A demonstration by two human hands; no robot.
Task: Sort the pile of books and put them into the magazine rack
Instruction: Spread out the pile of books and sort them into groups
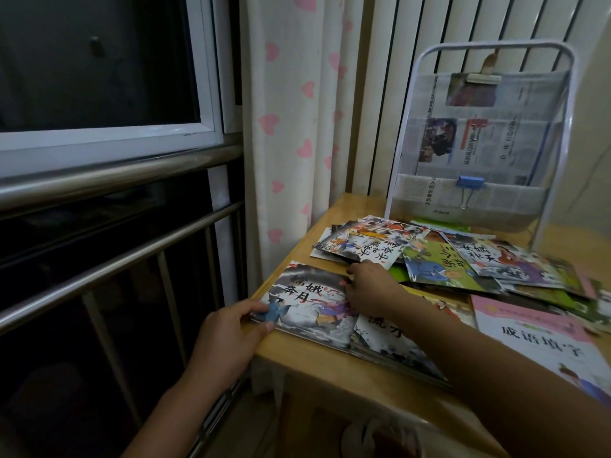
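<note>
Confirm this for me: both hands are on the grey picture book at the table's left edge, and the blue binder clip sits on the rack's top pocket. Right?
Not quite. In the head view the blue binder clip sits on the rack's lower pocket; the top one carries a pale clip. Both the left hand and the right hand are on the grey picture book.

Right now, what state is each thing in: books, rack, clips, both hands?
Grey-cover book: flat at the table's near left corner, held by both hands.
Left hand: grips that book's left edge.
Right hand: fingers rest on the book's right part.
Book pile: loose, overlapping, unsorted.
Pink book: flat, apart from the pile.
Magazine rack: upright, newspaper in its pockets, no books.
Blue binder clip: clamped on the lower pocket.
</note>
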